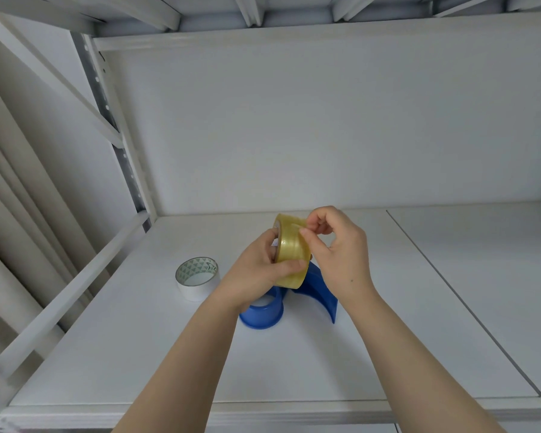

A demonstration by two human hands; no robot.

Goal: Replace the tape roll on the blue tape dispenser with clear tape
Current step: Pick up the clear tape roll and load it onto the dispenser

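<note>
I hold a roll of clear, yellowish tape (289,248) upright above the shelf. My left hand (260,273) grips it from the left, thumb across its lower face and fingers in the core. My right hand (334,245) pinches at the roll's upper right edge with fingertip and thumb. Below the roll, the blue tape dispenser (313,289) lies on the white shelf (138,354), its round hub (263,314) toward me and its curved handle to the right. My hands hide part of it.
A white tape roll (197,278) with a green triangle pattern inside its core lies flat left of the dispenser. The shelf has a back wall, a metal upright and slanted braces on the left, and a seam (456,295) running to the right.
</note>
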